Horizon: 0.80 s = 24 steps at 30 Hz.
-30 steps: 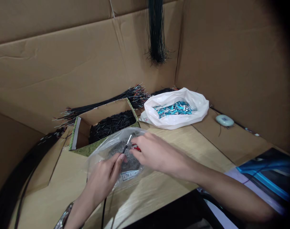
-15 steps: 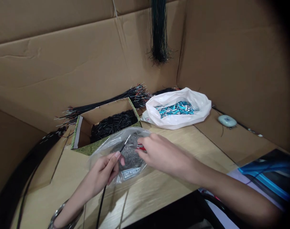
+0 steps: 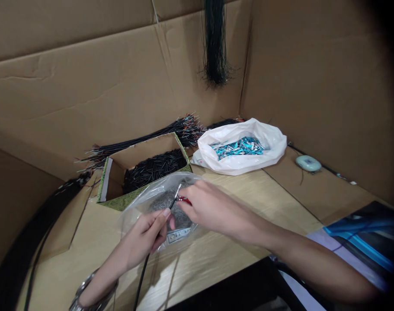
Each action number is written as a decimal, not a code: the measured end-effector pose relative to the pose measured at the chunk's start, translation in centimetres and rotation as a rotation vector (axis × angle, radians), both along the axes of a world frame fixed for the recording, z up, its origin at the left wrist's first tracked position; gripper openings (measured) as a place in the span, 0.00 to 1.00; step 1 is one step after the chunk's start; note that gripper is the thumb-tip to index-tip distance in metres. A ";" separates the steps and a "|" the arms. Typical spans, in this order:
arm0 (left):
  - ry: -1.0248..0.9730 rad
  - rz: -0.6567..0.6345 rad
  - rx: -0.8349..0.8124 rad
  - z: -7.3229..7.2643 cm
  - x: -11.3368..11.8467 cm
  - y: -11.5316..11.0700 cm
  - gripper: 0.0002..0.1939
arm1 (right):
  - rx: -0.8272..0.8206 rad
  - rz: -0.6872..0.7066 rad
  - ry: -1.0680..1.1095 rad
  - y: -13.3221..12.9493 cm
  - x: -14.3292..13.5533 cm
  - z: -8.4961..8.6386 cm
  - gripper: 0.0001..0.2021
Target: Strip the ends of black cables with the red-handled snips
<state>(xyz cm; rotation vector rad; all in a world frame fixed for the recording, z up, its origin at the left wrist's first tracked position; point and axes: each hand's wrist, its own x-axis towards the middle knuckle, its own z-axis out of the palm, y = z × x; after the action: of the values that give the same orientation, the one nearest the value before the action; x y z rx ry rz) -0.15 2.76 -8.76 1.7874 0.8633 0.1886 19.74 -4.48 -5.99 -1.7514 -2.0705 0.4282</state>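
A black cable [image 3: 141, 278] with a silvery stripped end is pinched in my left hand [image 3: 151, 231], its tail hanging down toward the table edge. My right hand [image 3: 205, 203] is closed around small red-handled cutters [image 3: 185, 199], whose jaws meet the cable at the base of the stripped end. Fingers hide most of the tool. Both hands are over a clear plastic bag [image 3: 135, 216] holding a heap of fine grey wire scraps [image 3: 162, 203].
Behind the bag, a green-sided cardboard box [image 3: 119, 201] holds short black sleeve pieces. A white bag [image 3: 245, 167] contains blue and silver foil scraps. Cable bundles [image 3: 141, 140] lie at the back and left. Thin dark wires [image 3: 216, 47] hang above; a pale green oval object [image 3: 308, 163] sits right.
The cutters have come onto the cable, where before they were just right of it. My left hand has shifted slightly right with the cable.
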 end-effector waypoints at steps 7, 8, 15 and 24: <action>-0.103 0.073 -0.121 -0.1 -0.4 0.9 0.25 | -0.012 -0.016 -0.077 -0.2 0.0 -0.7 0.11; -0.116 0.077 -0.152 -0.2 -0.5 1.0 0.25 | 0.004 -0.051 -0.067 -0.5 0.3 -0.3 0.12; -0.193 0.042 -0.359 -1.3 -0.9 1.3 0.23 | 0.061 -0.118 0.015 -1.1 0.8 1.5 0.12; -0.242 0.041 -0.397 -0.8 -0.7 0.7 0.22 | 0.058 0.044 -0.117 -0.6 -0.4 0.5 0.10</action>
<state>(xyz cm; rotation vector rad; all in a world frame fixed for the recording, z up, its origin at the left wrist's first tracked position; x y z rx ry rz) -0.89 3.49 -9.54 1.3465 0.7065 0.2371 19.37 -5.03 -5.45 -1.7382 -2.1829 0.2809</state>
